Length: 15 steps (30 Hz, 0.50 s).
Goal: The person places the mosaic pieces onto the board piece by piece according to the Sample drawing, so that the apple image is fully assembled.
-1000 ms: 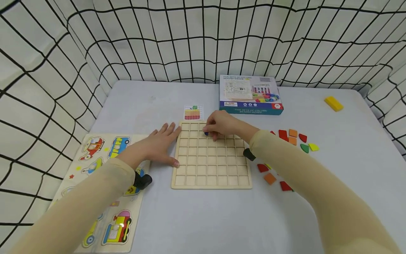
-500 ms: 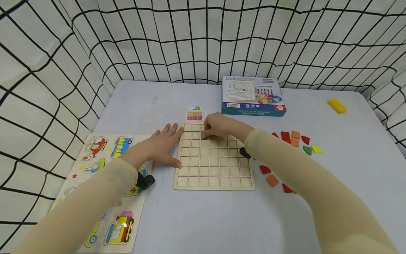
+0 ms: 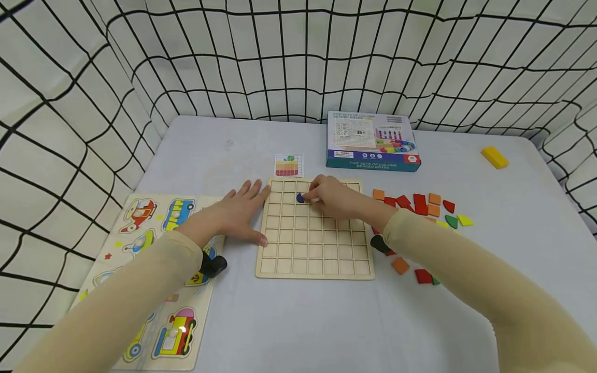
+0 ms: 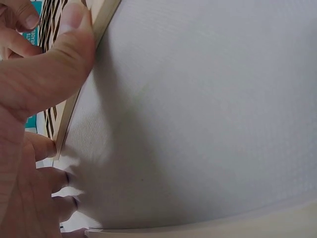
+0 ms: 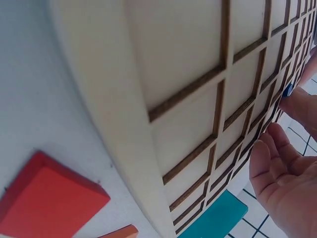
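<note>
A pale wooden grid board [image 3: 285,265] lies on the table in the head view. My left hand [image 3: 238,212] rests at its left edge with fingers spread; in the left wrist view its thumb [image 4: 74,44] presses the board's rim. Over the upper rows, my right hand [image 3: 333,197] pinches a small dark blue piece with a curved side [image 3: 300,198] at its right edge. This piece is at a cell in the second row; whether it sits fully inside cannot be told. In the right wrist view the blue piece [image 5: 288,89] shows at the fingertips.
Loose red, orange, yellow and green pieces [image 3: 421,204] lie right of the board. A picture card [image 3: 288,166] and a box [image 3: 373,141] stand behind it. Left is a vehicle puzzle board [image 3: 205,316]; a yellow block [image 3: 495,157] lies far right. Black netting surrounds the table.
My right hand first went down over the cell, hiding most of the blue piece, then shifted right, so more of the piece shows. My left hand has stayed on the board's edge.
</note>
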Available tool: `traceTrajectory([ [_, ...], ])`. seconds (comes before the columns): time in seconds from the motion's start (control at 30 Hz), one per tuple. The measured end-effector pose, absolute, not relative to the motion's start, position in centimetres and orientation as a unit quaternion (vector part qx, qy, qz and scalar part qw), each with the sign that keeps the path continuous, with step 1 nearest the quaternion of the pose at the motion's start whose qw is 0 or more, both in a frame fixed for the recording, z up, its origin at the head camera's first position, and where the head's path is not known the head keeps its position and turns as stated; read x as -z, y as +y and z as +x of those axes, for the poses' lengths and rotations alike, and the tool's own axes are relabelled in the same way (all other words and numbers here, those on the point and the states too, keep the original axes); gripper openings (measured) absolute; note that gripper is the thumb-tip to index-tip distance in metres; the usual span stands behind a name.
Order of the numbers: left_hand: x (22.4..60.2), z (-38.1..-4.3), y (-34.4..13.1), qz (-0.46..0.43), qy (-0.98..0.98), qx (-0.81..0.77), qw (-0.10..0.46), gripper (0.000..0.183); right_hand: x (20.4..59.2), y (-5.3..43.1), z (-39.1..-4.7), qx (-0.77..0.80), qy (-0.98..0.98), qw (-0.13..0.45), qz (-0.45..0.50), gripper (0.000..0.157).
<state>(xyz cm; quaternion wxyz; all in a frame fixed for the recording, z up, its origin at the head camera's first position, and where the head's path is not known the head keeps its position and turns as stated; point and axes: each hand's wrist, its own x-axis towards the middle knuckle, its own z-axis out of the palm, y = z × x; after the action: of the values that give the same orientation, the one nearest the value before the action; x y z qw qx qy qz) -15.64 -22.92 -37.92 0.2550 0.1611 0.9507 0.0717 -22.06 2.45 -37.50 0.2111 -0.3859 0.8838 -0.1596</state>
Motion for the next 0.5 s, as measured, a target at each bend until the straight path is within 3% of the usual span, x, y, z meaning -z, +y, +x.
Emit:
traceTrajectory([
  [0.3,38.2,-15.8,-22.7,0.161,0.950,-0.076,0.258,0.127,37.4,3.3,-22.0,0.184,0.882,0.220,-0.374,0.037],
  [0.5,38.0,-15.7,-22.9,0.158,0.951,-0.072,0.256,0.126,35.8,7.2,-22.8,0.242,0.903,0.197,-0.294,0.035],
])
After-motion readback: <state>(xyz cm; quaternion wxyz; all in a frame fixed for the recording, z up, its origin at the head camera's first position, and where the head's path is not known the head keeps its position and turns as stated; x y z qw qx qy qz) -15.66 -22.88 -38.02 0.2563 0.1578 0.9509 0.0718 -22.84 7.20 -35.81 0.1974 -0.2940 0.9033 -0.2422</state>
